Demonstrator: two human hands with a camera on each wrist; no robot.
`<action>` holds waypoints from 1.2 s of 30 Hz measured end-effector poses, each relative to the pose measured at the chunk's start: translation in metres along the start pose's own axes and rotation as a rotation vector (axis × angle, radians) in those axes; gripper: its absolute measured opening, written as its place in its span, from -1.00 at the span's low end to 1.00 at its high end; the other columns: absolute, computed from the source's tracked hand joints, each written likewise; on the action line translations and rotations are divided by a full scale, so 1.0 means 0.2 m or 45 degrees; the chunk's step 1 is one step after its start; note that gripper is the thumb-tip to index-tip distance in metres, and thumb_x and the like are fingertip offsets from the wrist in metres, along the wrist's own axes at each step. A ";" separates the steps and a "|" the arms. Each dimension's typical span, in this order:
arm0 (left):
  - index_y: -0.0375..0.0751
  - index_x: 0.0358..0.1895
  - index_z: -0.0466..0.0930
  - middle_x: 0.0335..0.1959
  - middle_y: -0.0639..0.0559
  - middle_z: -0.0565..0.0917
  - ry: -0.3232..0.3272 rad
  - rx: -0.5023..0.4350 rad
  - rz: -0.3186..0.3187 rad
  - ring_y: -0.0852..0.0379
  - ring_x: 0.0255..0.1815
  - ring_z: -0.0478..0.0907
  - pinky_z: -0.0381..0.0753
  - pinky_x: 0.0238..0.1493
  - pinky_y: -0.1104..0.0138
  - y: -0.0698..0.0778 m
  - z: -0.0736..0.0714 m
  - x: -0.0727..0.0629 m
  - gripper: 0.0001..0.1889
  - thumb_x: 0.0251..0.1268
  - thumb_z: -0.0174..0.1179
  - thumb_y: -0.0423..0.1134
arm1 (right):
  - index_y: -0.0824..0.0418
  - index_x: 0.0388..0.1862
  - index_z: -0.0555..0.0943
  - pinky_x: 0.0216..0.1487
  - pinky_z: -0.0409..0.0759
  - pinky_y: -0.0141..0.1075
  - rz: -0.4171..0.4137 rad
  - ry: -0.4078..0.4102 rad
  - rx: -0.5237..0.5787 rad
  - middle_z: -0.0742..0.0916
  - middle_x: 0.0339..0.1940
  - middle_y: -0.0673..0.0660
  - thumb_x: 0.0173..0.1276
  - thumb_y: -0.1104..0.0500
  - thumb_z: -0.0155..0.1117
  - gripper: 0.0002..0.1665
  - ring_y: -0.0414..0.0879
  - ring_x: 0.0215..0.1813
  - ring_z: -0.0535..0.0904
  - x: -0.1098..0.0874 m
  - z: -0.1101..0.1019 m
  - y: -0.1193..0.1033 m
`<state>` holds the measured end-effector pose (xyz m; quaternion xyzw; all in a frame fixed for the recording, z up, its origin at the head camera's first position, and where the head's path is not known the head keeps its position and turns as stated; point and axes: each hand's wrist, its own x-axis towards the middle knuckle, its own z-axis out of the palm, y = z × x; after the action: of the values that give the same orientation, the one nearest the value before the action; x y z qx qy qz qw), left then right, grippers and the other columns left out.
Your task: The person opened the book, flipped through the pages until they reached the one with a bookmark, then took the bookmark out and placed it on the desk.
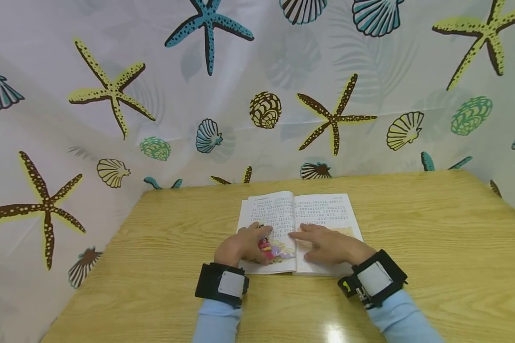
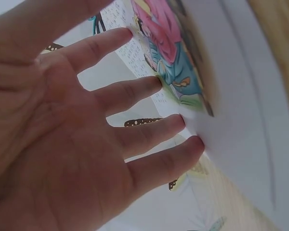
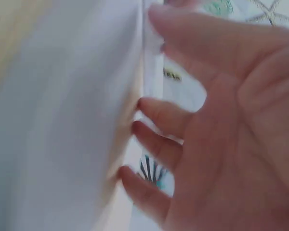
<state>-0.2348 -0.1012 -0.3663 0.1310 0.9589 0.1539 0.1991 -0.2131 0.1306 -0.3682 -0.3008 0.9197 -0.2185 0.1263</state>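
Observation:
An open book (image 1: 322,209) lies on the wooden table, with printed text on both pages and a coloured picture (image 1: 276,248) low on its left page. My left hand (image 1: 245,244) rests on that left page; in the left wrist view its fingers are spread and their fingertips (image 2: 195,144) touch the paper beside a pink and blue illustration (image 2: 166,53). On the right page lies my right hand (image 1: 329,244), near the middle fold. The right wrist view is blurred, but the fingertips (image 3: 127,173) there meet the page and the fingers look relaxed, gripping nothing.
The wooden table (image 1: 176,228) extends to both sides of the book. Behind it hangs a white cloth (image 1: 236,95) printed with starfish and shells. A black strap with a pale plate (image 1: 231,284) is on the left wrist, and a similar strap (image 1: 375,278) is on the right.

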 end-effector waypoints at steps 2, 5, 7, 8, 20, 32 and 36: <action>0.01 0.55 0.32 0.59 -0.16 0.19 0.004 -0.018 0.006 -0.30 0.56 0.11 0.20 0.42 -0.24 0.00 0.00 0.00 -0.14 0.16 0.52 -0.17 | 0.24 0.42 0.51 0.39 0.28 0.29 0.083 0.028 -0.032 0.36 0.48 0.51 0.33 0.26 0.30 -0.36 0.45 0.49 0.22 -0.02 -0.03 0.05; 0.02 0.55 0.32 0.59 -0.16 0.18 0.009 -0.035 0.003 -0.30 0.56 0.09 0.19 0.43 -0.24 0.00 0.00 0.00 -0.14 0.16 0.52 -0.18 | 0.29 0.39 0.52 0.39 0.23 0.32 0.206 0.047 -0.044 0.34 0.47 0.54 0.29 0.30 0.31 -0.35 0.51 0.48 0.18 -0.06 -0.07 0.13; 0.03 0.55 0.32 0.59 -0.16 0.17 0.010 -0.038 -0.004 -0.30 0.57 0.09 0.19 0.43 -0.24 -0.01 0.00 0.00 -0.14 0.16 0.52 -0.18 | 0.33 0.38 0.52 0.38 0.21 0.36 0.275 0.056 -0.023 0.30 0.48 0.57 0.28 0.32 0.31 -0.36 0.55 0.48 0.15 -0.09 -0.10 0.19; 0.03 0.55 0.32 0.60 -0.16 0.17 0.010 -0.040 -0.005 -0.30 0.57 0.08 0.18 0.44 -0.24 -0.01 -0.01 0.00 -0.14 0.16 0.52 -0.18 | 0.35 0.39 0.51 0.37 0.21 0.37 0.310 0.061 -0.003 0.28 0.48 0.58 0.29 0.33 0.31 -0.35 0.56 0.47 0.14 -0.10 -0.11 0.22; 0.03 0.54 0.34 0.60 -0.18 0.16 0.005 -0.090 -0.018 -0.29 0.58 0.05 0.14 0.44 -0.26 -0.01 0.00 -0.01 -0.14 0.14 0.53 -0.20 | 0.49 0.46 0.33 0.33 0.26 0.37 0.441 0.067 0.107 0.35 0.39 0.65 0.39 0.28 0.31 -0.28 0.57 0.40 0.25 -0.20 -0.16 0.36; 0.05 0.54 0.33 0.60 -0.17 0.15 0.005 -0.096 -0.019 -0.30 0.58 0.04 0.14 0.44 -0.27 -0.01 0.00 0.00 -0.14 0.15 0.53 -0.19 | 0.65 0.47 0.13 0.37 0.24 0.35 0.537 0.074 0.152 0.28 0.42 0.67 0.38 0.24 0.34 -0.11 0.53 0.42 0.23 -0.20 -0.16 0.36; 0.04 0.54 0.33 0.60 -0.18 0.16 0.005 -0.096 -0.018 -0.30 0.58 0.06 0.14 0.43 -0.28 -0.01 0.00 0.00 -0.13 0.13 0.54 -0.19 | 0.71 0.41 0.18 0.34 0.30 0.32 0.550 0.079 0.121 0.34 0.37 0.68 0.38 0.23 0.35 -0.15 0.52 0.38 0.29 -0.20 -0.16 0.36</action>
<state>-0.2341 -0.1025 -0.3668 0.1163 0.9538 0.1886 0.2030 -0.2288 0.2169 -0.3699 -0.0838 0.9549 -0.2385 0.1560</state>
